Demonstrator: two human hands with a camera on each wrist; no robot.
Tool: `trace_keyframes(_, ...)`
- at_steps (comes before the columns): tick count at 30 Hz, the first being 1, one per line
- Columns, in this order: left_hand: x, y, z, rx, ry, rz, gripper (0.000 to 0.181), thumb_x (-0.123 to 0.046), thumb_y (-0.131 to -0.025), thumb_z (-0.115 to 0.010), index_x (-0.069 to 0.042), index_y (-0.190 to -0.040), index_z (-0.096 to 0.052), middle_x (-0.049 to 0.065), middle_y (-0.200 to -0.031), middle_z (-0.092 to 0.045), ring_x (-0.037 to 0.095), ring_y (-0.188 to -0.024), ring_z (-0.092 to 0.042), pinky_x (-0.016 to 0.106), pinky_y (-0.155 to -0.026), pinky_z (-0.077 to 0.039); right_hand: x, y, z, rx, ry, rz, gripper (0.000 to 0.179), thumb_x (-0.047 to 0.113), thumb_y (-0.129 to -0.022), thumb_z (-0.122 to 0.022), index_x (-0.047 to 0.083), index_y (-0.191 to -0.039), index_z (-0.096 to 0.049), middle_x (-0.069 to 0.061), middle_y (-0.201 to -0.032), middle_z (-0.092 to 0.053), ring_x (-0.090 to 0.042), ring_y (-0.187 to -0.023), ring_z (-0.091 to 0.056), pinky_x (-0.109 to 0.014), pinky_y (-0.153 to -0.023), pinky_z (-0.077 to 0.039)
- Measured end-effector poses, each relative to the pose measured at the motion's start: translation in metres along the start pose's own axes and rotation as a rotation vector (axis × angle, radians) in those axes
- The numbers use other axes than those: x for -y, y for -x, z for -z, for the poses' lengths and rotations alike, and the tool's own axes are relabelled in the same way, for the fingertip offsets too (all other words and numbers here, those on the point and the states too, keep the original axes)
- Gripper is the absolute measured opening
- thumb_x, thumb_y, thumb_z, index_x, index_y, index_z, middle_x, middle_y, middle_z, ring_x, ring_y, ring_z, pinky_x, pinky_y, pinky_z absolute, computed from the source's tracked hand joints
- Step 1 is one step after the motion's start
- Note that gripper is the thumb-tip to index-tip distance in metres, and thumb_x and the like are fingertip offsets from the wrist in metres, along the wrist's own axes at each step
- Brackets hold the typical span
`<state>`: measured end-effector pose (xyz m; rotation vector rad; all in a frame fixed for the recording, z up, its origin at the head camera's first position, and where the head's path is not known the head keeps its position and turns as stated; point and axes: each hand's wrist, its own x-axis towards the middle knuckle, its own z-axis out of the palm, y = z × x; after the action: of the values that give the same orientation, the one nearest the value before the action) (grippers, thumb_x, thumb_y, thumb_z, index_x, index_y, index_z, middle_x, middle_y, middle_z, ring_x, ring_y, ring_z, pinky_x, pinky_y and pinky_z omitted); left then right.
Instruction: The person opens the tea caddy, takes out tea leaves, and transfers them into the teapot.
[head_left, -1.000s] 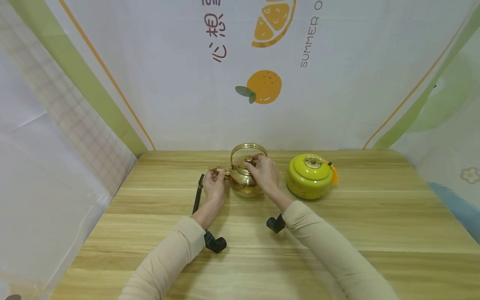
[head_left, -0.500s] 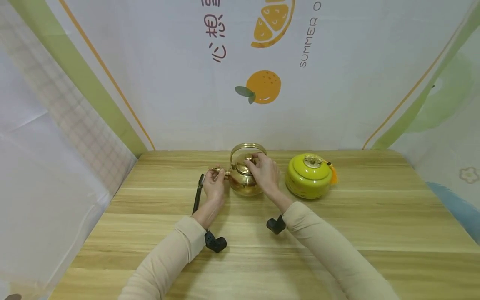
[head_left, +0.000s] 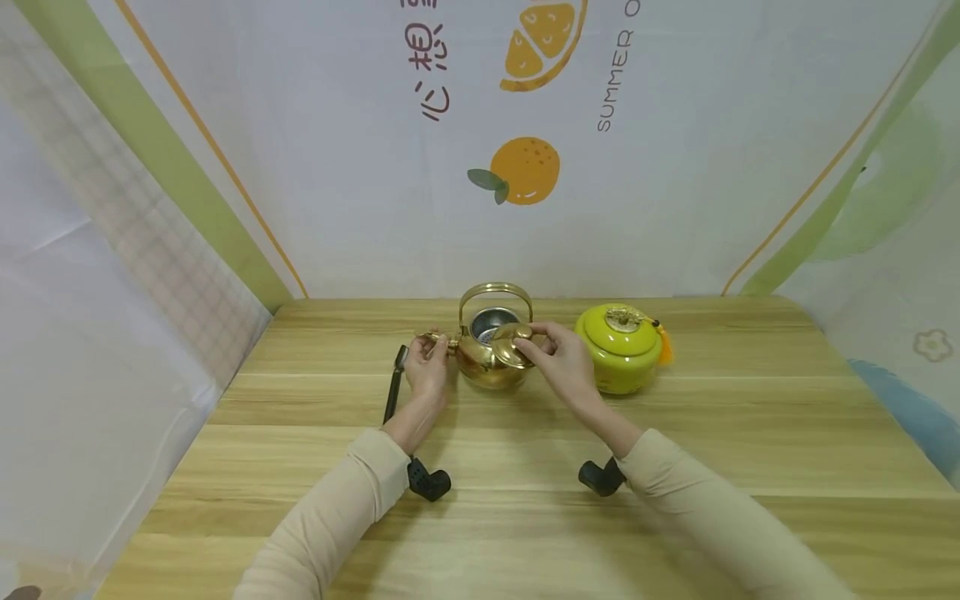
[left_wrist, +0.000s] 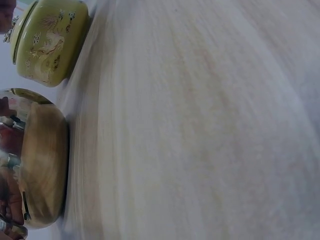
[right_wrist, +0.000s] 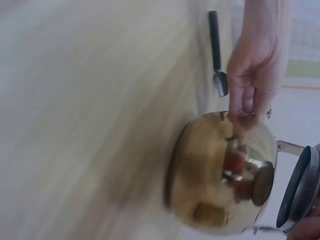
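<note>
A shiny gold teapot (head_left: pixel 483 371) with an upright arched handle stands near the table's back edge. My left hand (head_left: pixel 427 371) pinches its spout on the left side. My right hand (head_left: pixel 564 364) holds the gold lid (head_left: pixel 510 346) by its knob, tilted, in front of the pot's mouth. The mouth is uncovered and a metal strainer (head_left: pixel 491 321) shows inside. In the right wrist view, the left hand (right_wrist: pixel 255 75) is at the spout, and part of the lid (right_wrist: pixel 300 187) is at the right edge. The left wrist view catches the teapot's side (left_wrist: pixel 42 160).
A yellow-green lidded jar (head_left: pixel 618 354) with an orange tassel stands right of the teapot, close to my right hand. A black-handled spoon (right_wrist: pixel 215 45) lies left of the pot on the wooden table (head_left: pixel 300 467). A printed cloth (head_left: pixel 360 208) hangs behind.
My right hand has lifted the lid off the teapot and moved it right and toward me, exposing the strainer inside. The left hand has stayed on the spout.
</note>
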<state>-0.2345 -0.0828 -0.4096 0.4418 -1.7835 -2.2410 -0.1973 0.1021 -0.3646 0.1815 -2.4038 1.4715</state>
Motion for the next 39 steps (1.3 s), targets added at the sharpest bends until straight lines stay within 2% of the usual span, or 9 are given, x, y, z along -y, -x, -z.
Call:
trace_keyframes(5, 0.001, -0.001, 0.001, 0.021, -0.032, 0.007, 0.031, -0.013, -0.096, -0.054, 0.0, -0.123, -0.05, 0.012, -0.118, -0.056, 0.018, -0.103, -0.055, 0.036, -0.093, -0.046, -0.013, 0.016, 0.017, 0.065, 0.022, -0.017, 0.025, 0.015, -0.08, -0.075, 0.001, -0.1, -0.069, -0.005, -0.069, -0.058, -0.01, -0.062, -0.047, -0.016, -0.052, -0.039)
trace_keyframes(13, -0.002, -0.001, 0.001, 0.03, -0.031, 0.013, 0.032, -0.013, -0.096, -0.054, 0.0, -0.125, -0.05, 0.014, -0.123, -0.055, 0.021, -0.108, -0.054, 0.038, -0.096, -0.045, -0.035, 0.032, 0.025, 0.21, 0.202, 0.01, 0.022, 0.015, -0.079, -0.075, 0.0, -0.093, -0.066, -0.001, -0.068, -0.061, -0.009, -0.061, -0.051, -0.019, -0.053, -0.041)
trace_keyframes(17, -0.001, -0.002, 0.001, 0.034, -0.039, 0.017, 0.033, -0.014, -0.096, -0.054, 0.0, -0.126, -0.049, 0.014, -0.124, -0.054, 0.022, -0.11, -0.054, 0.038, -0.097, -0.045, -0.043, 0.035, 0.024, 0.28, 0.209, 0.001, 0.023, 0.014, -0.08, -0.074, 0.0, -0.096, -0.066, 0.0, -0.068, -0.062, -0.008, -0.058, -0.05, -0.019, -0.052, -0.041)
trace_keyframes(21, 0.0, -0.003, 0.002, 0.038, -0.037, 0.02, 0.033, -0.014, -0.096, -0.054, 0.0, -0.125, -0.049, 0.012, -0.121, -0.054, 0.018, -0.104, -0.054, 0.039, -0.096, -0.045, -0.049, 0.038, 0.022, 0.334, 0.202, 0.001, 0.025, 0.012, -0.079, -0.074, -0.002, -0.097, -0.065, 0.0, -0.069, -0.064, -0.007, -0.057, -0.051, -0.019, -0.052, -0.042)
trace_keyframes(25, 0.001, -0.004, 0.002, 0.034, -0.041, 0.016, 0.029, -0.015, -0.096, -0.054, -0.002, -0.122, -0.051, 0.01, -0.117, -0.055, 0.013, -0.098, -0.054, 0.04, -0.094, -0.045, -0.052, 0.039, 0.021, 0.361, 0.211, -0.009, 0.025, 0.012, -0.078, -0.074, -0.001, -0.098, -0.065, 0.001, -0.07, -0.064, -0.007, -0.057, -0.051, -0.019, -0.051, -0.041)
trace_keyframes(33, 0.001, -0.004, 0.002, 0.029, -0.032, 0.016, 0.033, -0.013, -0.096, -0.055, 0.001, -0.125, -0.05, 0.009, -0.116, -0.057, 0.009, -0.093, -0.055, 0.038, -0.092, -0.046, -0.055, 0.041, 0.02, 0.398, 0.224, -0.04, 0.025, 0.013, -0.078, -0.075, 0.0, -0.098, -0.066, 0.001, -0.07, -0.062, -0.008, -0.058, -0.051, -0.019, -0.05, -0.041)
trace_keyframes(39, 0.0, -0.004, 0.002, 0.033, -0.027, 0.028, 0.033, -0.013, -0.096, -0.055, 0.001, -0.125, -0.05, 0.008, -0.115, -0.056, 0.007, -0.091, -0.054, 0.037, -0.09, -0.046, -0.058, 0.042, 0.02, 0.416, 0.231, -0.022, 0.022, 0.013, -0.079, -0.074, 0.002, -0.095, -0.067, 0.002, -0.069, -0.061, -0.007, -0.058, -0.049, -0.019, -0.049, -0.039)
